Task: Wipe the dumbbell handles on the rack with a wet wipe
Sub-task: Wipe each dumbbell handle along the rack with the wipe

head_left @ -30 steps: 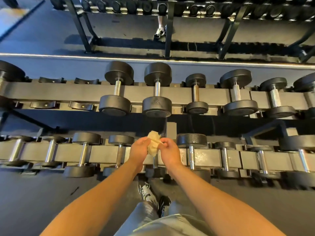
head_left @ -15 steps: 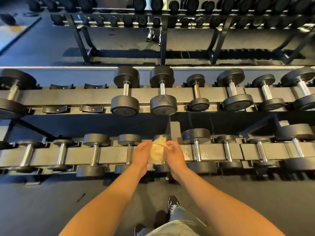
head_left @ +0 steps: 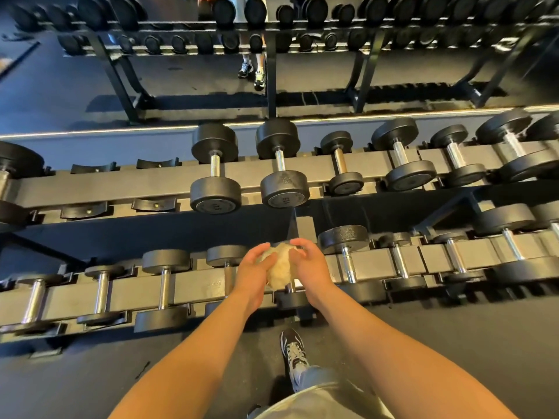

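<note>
Head camera looks down along two bare forearms reaching toward a two-tier dumbbell rack (head_left: 196,287). Both hands meet over the lower tier and hold a crumpled, cream-coloured wet wipe (head_left: 281,267) between them. The left hand (head_left: 252,270) cups the wipe's left side with curled fingers. The right hand (head_left: 310,264) grips its right side, fingers curled over the top edge.

The wipe sits directly over a small dumbbell (head_left: 292,299) in the lower tier. It hides most of the chrome handle (head_left: 290,287), and only a short piece shows below it. Whether wipe and handle touch cannot be told.

More black-headed dumbbells with chrome handles line the tier on both sides. The upper tier (head_left: 317,167) carries larger dumbbells. A dark trainer (head_left: 292,349) stands on the dark floor (head_left: 90,373) below the hands.
</note>
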The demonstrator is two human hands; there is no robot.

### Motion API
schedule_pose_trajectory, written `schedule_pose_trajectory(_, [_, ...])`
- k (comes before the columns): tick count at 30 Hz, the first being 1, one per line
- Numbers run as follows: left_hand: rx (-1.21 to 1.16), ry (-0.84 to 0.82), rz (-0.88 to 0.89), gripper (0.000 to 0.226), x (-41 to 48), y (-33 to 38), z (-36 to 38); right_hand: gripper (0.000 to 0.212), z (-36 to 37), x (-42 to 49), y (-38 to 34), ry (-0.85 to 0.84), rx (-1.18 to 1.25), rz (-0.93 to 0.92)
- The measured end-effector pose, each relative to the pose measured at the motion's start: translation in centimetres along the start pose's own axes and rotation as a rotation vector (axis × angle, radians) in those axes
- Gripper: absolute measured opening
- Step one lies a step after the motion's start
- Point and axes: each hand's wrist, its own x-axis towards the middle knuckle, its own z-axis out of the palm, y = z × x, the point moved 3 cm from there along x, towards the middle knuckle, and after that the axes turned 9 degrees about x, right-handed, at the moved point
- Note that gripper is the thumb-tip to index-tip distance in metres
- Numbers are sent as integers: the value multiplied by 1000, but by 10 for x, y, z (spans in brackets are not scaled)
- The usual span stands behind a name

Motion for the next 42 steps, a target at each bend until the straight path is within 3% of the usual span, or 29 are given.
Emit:
schedule_pose_trajectory(6, [338,-64,59,40,44,31,20,35,2,55,-20,-90,-71,-35])
schedule_pose_trajectory(10, [543,-101,105,34,78,49,29,37,3,96,-35,-126,-100,-56])
schedule_pose_trajectory(15, [445,75,180,19,107,74,42,21,0,138,-52,-19,-271,-218])
schedule_pose_trajectory(20, [401,86,134,22,134,95,63,29,3,169,-60,-48,-264,-211])
schedule_pose_trajectory(25, [628,74,290,19,162,100,73,23,-5,201,-69,28,-291,-254])
schedule_pose_trajectory(28, [714,151,307,39,179,97,65,26,-8,224,-77,159,-309,-257])
schedule_pose_trajectory(31, [774,122,231,53,189,95,63,33,-4,247,-74,190,-416,-210])
schedule_pose_trajectory(34, [758,122,177,50,195,94,59,35,6,263,-69,158,-449,-152])
schedule_pose_trajectory(37, [704,142,168,45,197,93,50,35,27,270,-75,82,-563,-212])
schedule_pose_trajectory(42, [421,218,92,35,200,96,47,18,66,255,-71,-271,-750,-498])
